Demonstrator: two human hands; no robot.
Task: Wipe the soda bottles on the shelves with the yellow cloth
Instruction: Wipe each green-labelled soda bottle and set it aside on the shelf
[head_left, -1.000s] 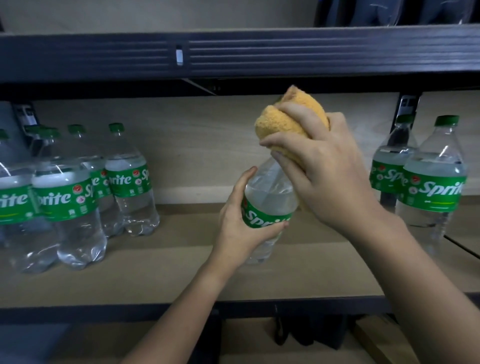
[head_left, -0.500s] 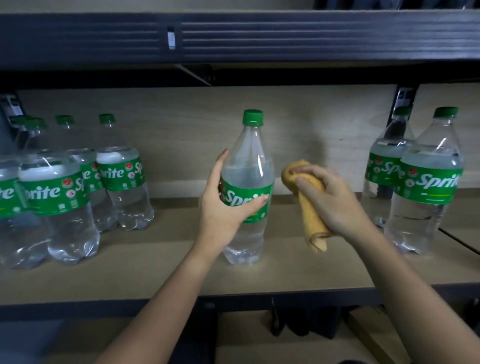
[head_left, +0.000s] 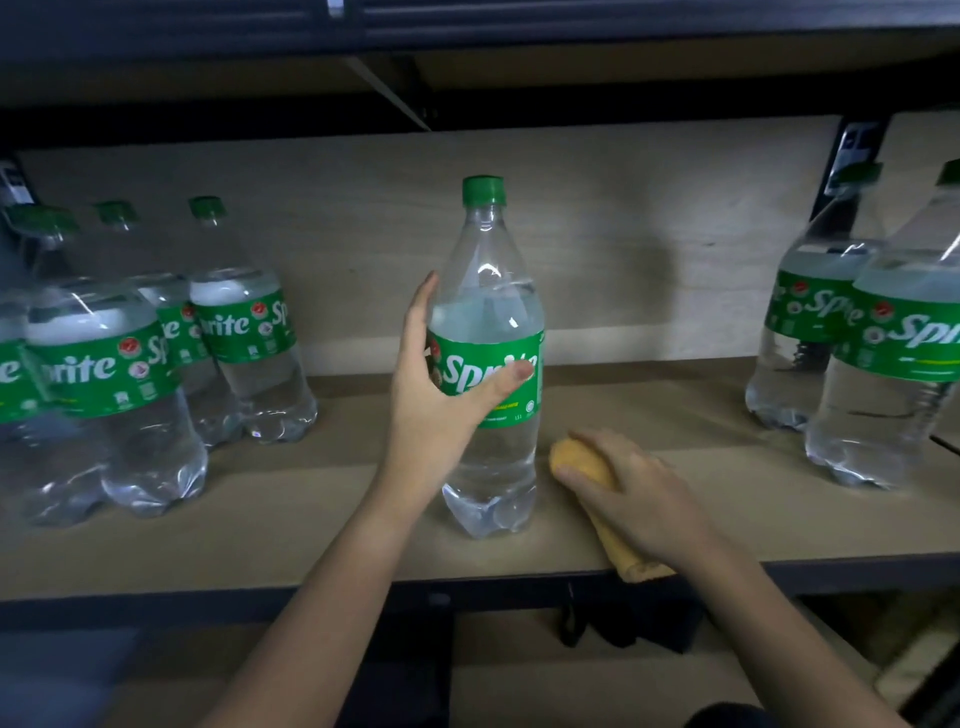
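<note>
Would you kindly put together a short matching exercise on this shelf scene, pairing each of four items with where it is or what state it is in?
Things:
1. middle bottle
2. yellow cloth
3. left hand
4. cluster of bottles

Places or states:
A. stands at the left end of the shelf
B. lies on the shelf under the right hand
C. stands upright on the shelf, green cap on
D. wraps around a green label

Pairs: 1-C, 2-B, 3-D, 4-A
</note>
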